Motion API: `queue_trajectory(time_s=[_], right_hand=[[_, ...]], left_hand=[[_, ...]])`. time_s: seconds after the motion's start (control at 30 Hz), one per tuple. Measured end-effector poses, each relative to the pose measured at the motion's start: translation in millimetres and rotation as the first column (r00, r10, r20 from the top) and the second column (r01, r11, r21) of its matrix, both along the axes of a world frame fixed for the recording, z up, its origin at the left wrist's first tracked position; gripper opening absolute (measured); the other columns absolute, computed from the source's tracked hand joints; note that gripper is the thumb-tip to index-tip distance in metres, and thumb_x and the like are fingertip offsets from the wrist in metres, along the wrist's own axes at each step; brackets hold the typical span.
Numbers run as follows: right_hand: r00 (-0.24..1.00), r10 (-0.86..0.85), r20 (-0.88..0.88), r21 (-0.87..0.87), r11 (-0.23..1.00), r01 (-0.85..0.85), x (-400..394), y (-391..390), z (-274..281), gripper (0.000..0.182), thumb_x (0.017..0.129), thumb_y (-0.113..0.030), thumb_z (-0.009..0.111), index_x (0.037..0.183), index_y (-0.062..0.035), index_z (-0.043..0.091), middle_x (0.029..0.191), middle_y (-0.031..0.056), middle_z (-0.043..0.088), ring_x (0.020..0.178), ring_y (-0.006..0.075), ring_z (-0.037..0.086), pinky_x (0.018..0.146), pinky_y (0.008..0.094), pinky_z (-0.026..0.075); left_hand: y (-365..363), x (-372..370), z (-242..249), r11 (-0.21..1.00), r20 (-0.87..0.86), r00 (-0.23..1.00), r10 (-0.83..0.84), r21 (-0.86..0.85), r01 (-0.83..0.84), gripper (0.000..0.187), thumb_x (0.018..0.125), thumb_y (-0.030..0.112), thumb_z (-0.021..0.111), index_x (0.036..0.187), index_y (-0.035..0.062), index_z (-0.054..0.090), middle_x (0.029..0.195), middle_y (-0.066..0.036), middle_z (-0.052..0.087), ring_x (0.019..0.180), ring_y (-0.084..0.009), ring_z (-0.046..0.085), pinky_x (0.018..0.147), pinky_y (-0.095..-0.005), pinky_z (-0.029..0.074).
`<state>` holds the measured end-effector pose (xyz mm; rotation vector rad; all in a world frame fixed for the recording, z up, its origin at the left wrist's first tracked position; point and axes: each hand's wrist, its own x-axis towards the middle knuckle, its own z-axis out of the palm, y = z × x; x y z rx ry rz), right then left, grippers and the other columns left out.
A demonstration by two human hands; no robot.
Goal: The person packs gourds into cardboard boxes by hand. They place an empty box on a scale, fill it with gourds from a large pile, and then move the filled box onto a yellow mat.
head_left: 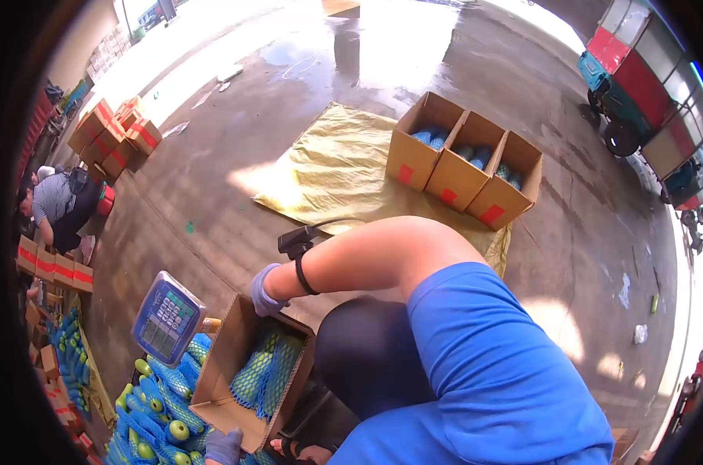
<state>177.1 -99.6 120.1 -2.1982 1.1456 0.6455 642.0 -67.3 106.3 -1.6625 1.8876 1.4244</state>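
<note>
An open cardboard box [215, 341] sits tilted at the lower left. Inside lie several long green fruits or vegetables in blue and pale mesh sleeves [266, 376]. My right hand [266, 291], in a greyish-purple glove, grips the box's far rim; its fingertips are partly hidden. Gloved the same way, my left hand [223, 447] holds the near rim at the bottom of the view. A blue scale display [167, 318] stands just left of the box. Around and below it is a heap of green produce in blue net sleeves [153, 407].
Three open boxes [464, 167] with sleeved produce stand on a yellow sheet [332, 167]. A person [60, 201] bends by taped cartons [53, 266] at left. More cartons [115, 136] are stacked behind. A vehicle [638, 97] is at upper right.
</note>
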Motion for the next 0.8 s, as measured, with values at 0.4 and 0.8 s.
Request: queue_trajectory(time_s=[0.4, 0.8], right_hand=[[0.313, -0.922, 0.227, -0.270, 0.249, 0.930, -244, 220, -11, 0.036, 0.085, -0.034, 0.053, 0.095, -0.0067, 0.074, 0.095, 0.0171, 0.071, 0.091, 0.0371, 0.068, 0.080, 0.0471, 0.054], [0.292, -0.824, -0.486, -0.509, 0.538, 0.672, -426, 370, -26, 0.023, 0.090, -0.018, 0.060, 0.106, -0.0114, 0.075, 0.107, 0.0107, 0.074, 0.098, 0.0285, 0.071, 0.077, 0.0421, 0.057]], left_hand=[[-26, -313, -38, 0.878, -0.079, 0.945, -0.319, -0.401, 0.263, 0.045, 0.090, 0.038, 0.065, 0.078, -0.0047, 0.065, 0.070, -0.024, 0.064, 0.067, -0.0376, 0.063, 0.064, -0.0471, 0.048], [125, -527, -64, 0.396, -0.720, 0.648, -0.246, 0.536, 0.746, 0.057, 0.098, 0.037, 0.061, 0.147, 0.0133, 0.042, 0.142, -0.009, 0.051, 0.119, -0.0207, 0.057, 0.101, -0.0345, 0.044]])
